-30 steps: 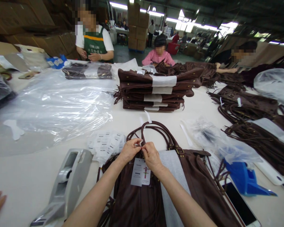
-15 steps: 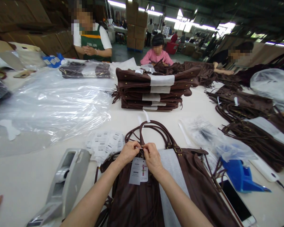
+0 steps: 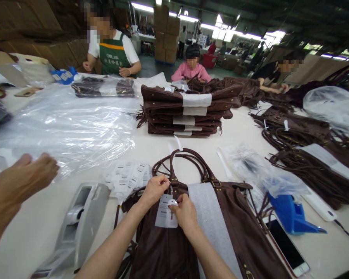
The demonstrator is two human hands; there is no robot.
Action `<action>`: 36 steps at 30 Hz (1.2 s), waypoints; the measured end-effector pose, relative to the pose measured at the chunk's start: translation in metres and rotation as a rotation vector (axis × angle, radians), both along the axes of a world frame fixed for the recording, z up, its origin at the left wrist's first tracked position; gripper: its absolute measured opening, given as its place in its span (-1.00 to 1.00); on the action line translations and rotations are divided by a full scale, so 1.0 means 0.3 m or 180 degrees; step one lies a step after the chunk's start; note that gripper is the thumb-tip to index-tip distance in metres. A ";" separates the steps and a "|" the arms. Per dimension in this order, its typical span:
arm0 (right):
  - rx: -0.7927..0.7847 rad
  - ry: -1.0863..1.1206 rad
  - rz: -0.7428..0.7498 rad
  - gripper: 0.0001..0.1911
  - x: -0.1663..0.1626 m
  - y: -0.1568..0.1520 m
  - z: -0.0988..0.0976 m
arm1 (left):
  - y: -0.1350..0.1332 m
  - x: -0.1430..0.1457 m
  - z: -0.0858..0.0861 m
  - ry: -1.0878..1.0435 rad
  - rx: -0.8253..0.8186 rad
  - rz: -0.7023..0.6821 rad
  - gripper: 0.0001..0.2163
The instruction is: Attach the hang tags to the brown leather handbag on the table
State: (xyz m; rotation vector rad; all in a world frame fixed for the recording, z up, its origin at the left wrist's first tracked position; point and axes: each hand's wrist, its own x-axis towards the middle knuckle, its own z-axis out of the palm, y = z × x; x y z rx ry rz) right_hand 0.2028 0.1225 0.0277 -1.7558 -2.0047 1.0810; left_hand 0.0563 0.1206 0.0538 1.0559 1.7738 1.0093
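On table [image 3: 244, 133], both hands' grip pinches tag [image 3: 163, 215] over bag [image 3: 168, 248].

My right hand [image 3: 184, 211] covers part of hang tag [image 3: 164, 211]; print too small to read. Brown handbag [image 3: 168, 248] and tape dispenser [image 3: 75, 228] cut off by bottom edge.
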 end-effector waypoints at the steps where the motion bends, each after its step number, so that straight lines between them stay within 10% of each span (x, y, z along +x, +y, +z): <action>1: -0.0214 0.0248 0.0005 -0.83 0.008 0.011 -0.008 | -0.002 0.001 0.005 0.0031 0.0010 -0.0010 -0.85; 5: -0.0888 0.0950 0.0085 -0.84 0.054 0.060 -0.010 | -0.010 0.001 0.016 0.0110 0.0025 -0.0036 -0.84; 11: -0.0217 0.0720 0.0170 -0.87 0.093 0.126 0.104 | -0.022 0.010 0.024 0.0154 0.0023 -0.0042 -0.85; 16: -0.2155 0.2385 -0.0397 -0.82 0.048 0.083 0.142 | -0.051 0.029 0.059 0.0007 0.0100 -0.0005 -0.85; 21: -0.3002 0.3078 -0.0582 -0.74 0.014 0.039 0.118 | -0.113 0.063 0.102 -0.0336 0.0058 0.0121 -0.82; 36: -0.2728 0.3281 -0.1352 -0.69 -0.071 0.013 0.054 | -0.265 0.185 0.061 -0.0587 -0.0248 0.0310 -0.77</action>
